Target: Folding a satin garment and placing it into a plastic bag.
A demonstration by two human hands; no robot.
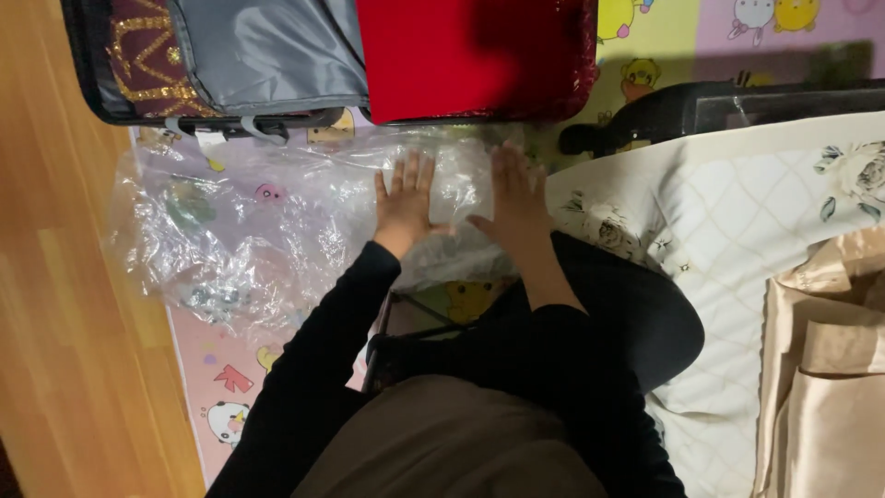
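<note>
On the play mat [230, 378], a crumpled clear plastic bag [240, 231] lies below an open suitcase [277, 65]; the left hand [406, 198] and right hand [516, 194] press flat on it, fingers spread, beside a quilted blanket [728, 240].

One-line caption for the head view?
Both hands, left hand and right hand, press flat on clear plastic bag beside open suitcase.

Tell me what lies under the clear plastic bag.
Under the clear plastic bag the colourful cartoon play mat shows through. Both hands, left hand and right hand, press flat on it. Whatever is beneath the palms is hidden.
</note>
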